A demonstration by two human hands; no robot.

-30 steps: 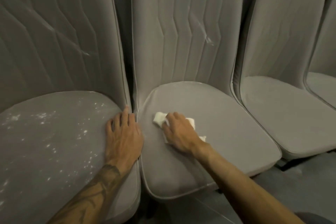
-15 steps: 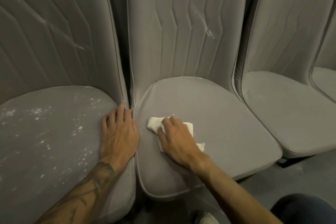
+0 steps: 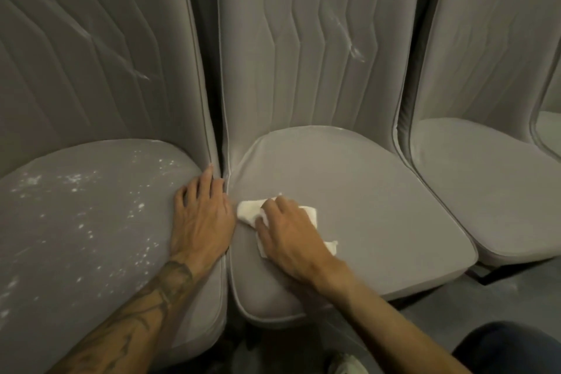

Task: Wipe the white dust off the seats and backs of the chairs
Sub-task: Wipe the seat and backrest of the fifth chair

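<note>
Grey upholstered chairs stand side by side. The left chair's seat point(image 3: 91, 222) is speckled with white dust, and a white streak marks its back point(image 3: 91, 55). The middle chair's seat point(image 3: 364, 206) looks plain grey; its back point(image 3: 318, 39) carries a white smear at the right. My left hand point(image 3: 202, 218) rests flat on the right edge of the left seat, fingers straight. My right hand point(image 3: 288, 240) presses a crumpled white cloth point(image 3: 249, 209) onto the left part of the middle seat, fingers curled over it.
A third grey chair point(image 3: 485, 191) stands to the right, and the edge of a fourth point(image 3: 551, 130) shows at the far right. Grey floor point(image 3: 501, 297) lies in front of the seats. My dark trouser leg point(image 3: 516, 349) and a light shoe point(image 3: 346, 364) show at the bottom right.
My right hand has slid the cloth slightly left on the middle seat, toward the gap beside my left hand. The left hand has stayed on the left seat's edge.
</note>
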